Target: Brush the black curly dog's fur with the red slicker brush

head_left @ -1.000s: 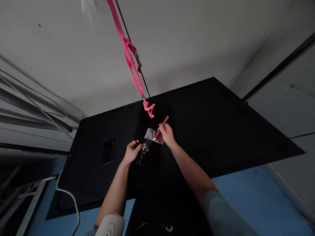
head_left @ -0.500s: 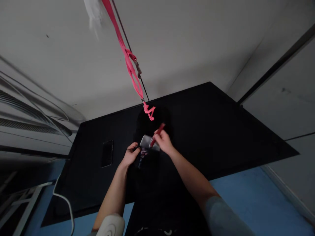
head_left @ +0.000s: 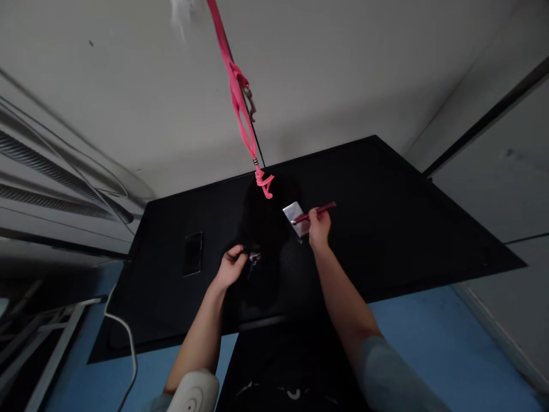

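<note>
My right hand is closed round a slim dark-red tool, shaped like a pen, over the black table. Its thin end lies across a pale silvery rectangular piece, with a small dark bit at its lower corner. Whether my fingers also grip that piece, I cannot tell. Lower and to the left, my left hand is closed in a pinch beside a small dark item with purple-white patches. The item appears to be held at the fingertips, but its outline blends into the black surface.
A dark phone-like slab lies left on the black table. A pink cord with a metal clip hangs over the back edge. A white cable droops at the left, near a metal frame. Grey ribbed hoses run beyond.
My right hand has moved right, away from my left, and the silvery piece has travelled with it. The red tool has turned flatter. The view has shifted slightly.
</note>
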Demonstrator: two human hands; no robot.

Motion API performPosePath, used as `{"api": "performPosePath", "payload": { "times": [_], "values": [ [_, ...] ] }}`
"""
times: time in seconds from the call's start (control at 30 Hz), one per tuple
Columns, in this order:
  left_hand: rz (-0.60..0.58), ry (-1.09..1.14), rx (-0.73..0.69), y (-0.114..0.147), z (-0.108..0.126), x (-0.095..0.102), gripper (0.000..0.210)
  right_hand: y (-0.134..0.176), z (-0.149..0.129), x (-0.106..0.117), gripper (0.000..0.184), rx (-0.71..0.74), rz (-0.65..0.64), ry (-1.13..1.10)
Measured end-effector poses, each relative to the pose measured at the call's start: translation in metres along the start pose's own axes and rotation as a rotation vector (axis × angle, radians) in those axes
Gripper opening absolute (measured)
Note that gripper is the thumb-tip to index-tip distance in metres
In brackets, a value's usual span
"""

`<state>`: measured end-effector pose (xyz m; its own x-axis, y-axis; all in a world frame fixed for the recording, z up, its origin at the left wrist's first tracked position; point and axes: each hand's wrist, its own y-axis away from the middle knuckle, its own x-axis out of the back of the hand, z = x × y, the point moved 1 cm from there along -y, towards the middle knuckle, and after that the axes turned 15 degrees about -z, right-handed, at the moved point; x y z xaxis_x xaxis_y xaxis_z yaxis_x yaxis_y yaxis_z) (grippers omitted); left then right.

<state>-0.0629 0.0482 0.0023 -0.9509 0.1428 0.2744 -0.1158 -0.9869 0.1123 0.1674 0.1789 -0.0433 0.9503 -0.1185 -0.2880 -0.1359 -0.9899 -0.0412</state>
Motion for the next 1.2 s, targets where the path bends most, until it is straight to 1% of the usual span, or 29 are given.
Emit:
{"api": "performPosePath", "payload": {
  "times": [0.03, 0.07, 0.1, 0.13, 0.17, 0.2, 0.27, 0.3, 0.33, 0.4, 0.43, 0.47, 0.5, 0.53, 0.6, 0.67, 0.7, 0.73, 0.8, 0.9, 0.97, 1.03, 1.13, 1.17, 1.2],
  "values": [
    [-0.045, -0.075, -0.038, 0.009, 0.004, -0.005, 0.011, 0.002, -0.003, 0.012, 0.030, -0.003, 0.027, -0.012],
    [-0.111, -0.156, -0.072, 0.017, 0.007, -0.010, 0.012, 0.007, -0.005, 0.023, 0.030, -0.023, 0.013, -0.024],
    [-0.151, -0.224, -0.098, 0.025, 0.009, -0.015, 0.014, 0.017, -0.008, 0.033, 0.031, -0.058, -0.037, -0.035],
    [-0.148, -0.269, -0.122, 0.032, 0.008, -0.019, 0.015, 0.030, -0.012, 0.040, 0.031, -0.108, -0.117, -0.044],
    [-0.100, -0.292, -0.143, 0.037, 0.005, -0.022, 0.015, 0.045, -0.016, 0.044, 0.031, -0.165, -0.219, -0.051],
    [-0.012, -0.301, -0.164, 0.040, 0.001, -0.024, 0.015, 0.060, -0.022, 0.047, 0.034, -0.219, -0.329, -0.063],
    [0.174, -0.324, -0.210, 0.044, -0.012, -0.026, 0.016, 0.089, -0.037, 0.048, 0.045, -0.297, -0.565, -0.103],
    [0.233, -0.353, -0.229, 0.044, -0.019, -0.026, 0.016, 0.101, -0.046, 0.047, 0.053, -0.311, -0.676, -0.130],
    [0.270, -0.389, -0.247, 0.045, -0.026, -0.026, 0.016, 0.109, -0.056, 0.046, 0.062, -0.317, -0.787, -0.157],
    [0.303, -0.453, -0.280, 0.046, -0.035, -0.025, 0.013, 0.119, -0.073, 0.038, 0.076, -0.338, -0.987, -0.209],
    [0.310, -0.473, -0.295, 0.047, -0.038, -0.025, 0.013, 0.122, -0.079, 0.032, 0.078, -0.359, -1.067, -0.236],
    [0.315, -0.487, -0.309, 0.048, -0.040, -0.026, 0.012, 0.124, -0.082, 0.024, 0.075, -0.385, -1.126, -0.262],
    [0.323, -0.497, -0.320, 0.050, -0.042, -0.026, 0.012, 0.125, -0.082, 0.014, 0.067, -0.409, -1.158, -0.281],
    [0.335, -0.504, -0.329, 0.051, -0.043, -0.026, 0.013, 0.126, -0.079, 0.004, 0.055, -0.422, -1.156, -0.289],
    [0.377, -0.508, -0.333, 0.055, -0.045, -0.028, 0.013, 0.127, -0.064, -0.014, 0.033, -0.430, -1.080, -0.243],
    [0.430, -0.498, -0.313, 0.058, -0.046, -0.029, 0.013, 0.131, -0.044, -0.021, 0.023, -0.471, -0.998, -0.083],
    [0.449, -0.492, -0.295, 0.060, -0.046, -0.030, 0.014, 0.133, -0.035, -0.019, 0.020, -0.504, -0.980, 0.027],
    [0.458, -0.488, -0.274, 0.062, -0.045, -0.031, 0.014, 0.135, -0.029, -0.013, 0.016, -0.540, -0.980, 0.145],
    [0.437, -0.490, -0.239, 0.069, -0.038, -0.036, 0.013, 0.139, -0.026, 0.009, 0.009, -0.567, -1.004, 0.363],
    [0.381, -0.440, -0.235, 0.084, -0.021, -0.051, 0.014, 0.141, -0.044, 0.042, 0.005, -0.467, -1.034, 0.611],
    [0.361, -0.274, -0.232, 0.094, -0.011, -0.066, 0.018, 0.139, -0.059, 0.048, 0.005, -0.385, -1.041, 0.722],
    [0.349, 0.017, -0.145, 0.098, -0.008, -0.081, 0.025, 0.134, -0.063, 0.039, 0.009, -0.334, -1.022, 0.724],
    [0.314, 0.552, 0.107, 0.087, -0.016, -0.098, 0.032, 0.127, -0.049, 0.015, 0.020, -0.294, -0.942, 0.625],
    [0.296, 0.696, 0.169, 0.080, -0.019, -0.103, 0.034, 0.126, -0.043, 0.011, 0.020, -0.283, -0.928, 0.631],
    [0.286, 0.806, 0.195, 0.072, -0.022, -0.106, 0.035, 0.125, -0.038, 0.009, 0.020, -0.270, -0.924, 0.665]
  ]
}}
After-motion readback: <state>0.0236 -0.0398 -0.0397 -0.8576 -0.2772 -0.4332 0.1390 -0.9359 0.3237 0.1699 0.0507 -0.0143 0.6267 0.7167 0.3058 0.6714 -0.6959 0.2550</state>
